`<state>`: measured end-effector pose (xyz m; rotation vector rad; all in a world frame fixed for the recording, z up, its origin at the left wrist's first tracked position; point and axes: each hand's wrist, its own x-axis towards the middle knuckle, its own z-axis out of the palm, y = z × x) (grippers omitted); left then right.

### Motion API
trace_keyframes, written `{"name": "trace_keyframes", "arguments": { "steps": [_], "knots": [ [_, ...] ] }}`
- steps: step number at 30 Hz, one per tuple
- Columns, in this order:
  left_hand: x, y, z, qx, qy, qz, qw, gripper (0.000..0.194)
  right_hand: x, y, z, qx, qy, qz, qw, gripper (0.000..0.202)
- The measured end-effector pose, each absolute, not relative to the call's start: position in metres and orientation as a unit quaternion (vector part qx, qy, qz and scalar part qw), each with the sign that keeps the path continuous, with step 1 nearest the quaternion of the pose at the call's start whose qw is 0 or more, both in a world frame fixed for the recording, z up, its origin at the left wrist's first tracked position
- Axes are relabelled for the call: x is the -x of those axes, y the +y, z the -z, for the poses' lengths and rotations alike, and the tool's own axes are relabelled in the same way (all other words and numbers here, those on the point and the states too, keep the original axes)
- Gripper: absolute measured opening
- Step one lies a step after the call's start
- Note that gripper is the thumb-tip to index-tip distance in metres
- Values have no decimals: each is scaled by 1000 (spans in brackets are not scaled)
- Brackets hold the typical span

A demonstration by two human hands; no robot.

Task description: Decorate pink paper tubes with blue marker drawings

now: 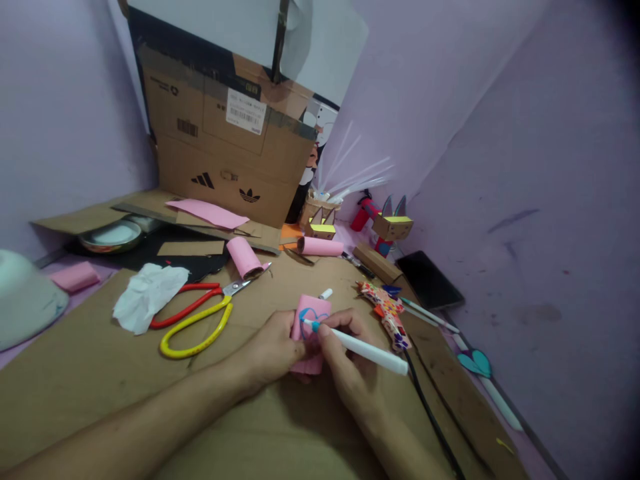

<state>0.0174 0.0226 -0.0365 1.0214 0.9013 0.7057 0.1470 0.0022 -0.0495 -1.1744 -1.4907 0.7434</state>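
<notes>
A small pink roll (311,357) with a blue heart-like outline on its face stands upright between my hands. My left hand (277,350) is wrapped round its left side and lower part. In my right hand (350,363) is a white marker (375,352), its blue tip touching the drawn outline and its rear end pointing down to the right. A white cap (326,293) shows just behind the roll. The lower fingers of both hands are partly hidden.
Scissors (225,300) with red and yellow handles and a crumpled tissue (147,297) lie left. Beyond are pink rolls (243,258) and a cardboard box (225,153). At right, a patterned glue gun (387,313) with a black cable lies near a dark tablet (430,280).
</notes>
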Motion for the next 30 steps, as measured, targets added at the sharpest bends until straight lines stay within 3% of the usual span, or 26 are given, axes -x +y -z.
{"name": "trace_keyframes", "arguments": {
  "steps": [20,30],
  "knots": [
    [-16,21,32,-468,418,-318,710,27,-149,9,47,486,-618,-245,567,9],
    [-16,21,32,-477,417,-304,712,37,-148,7,46,484,-631,-250,553,8]
  ]
}}
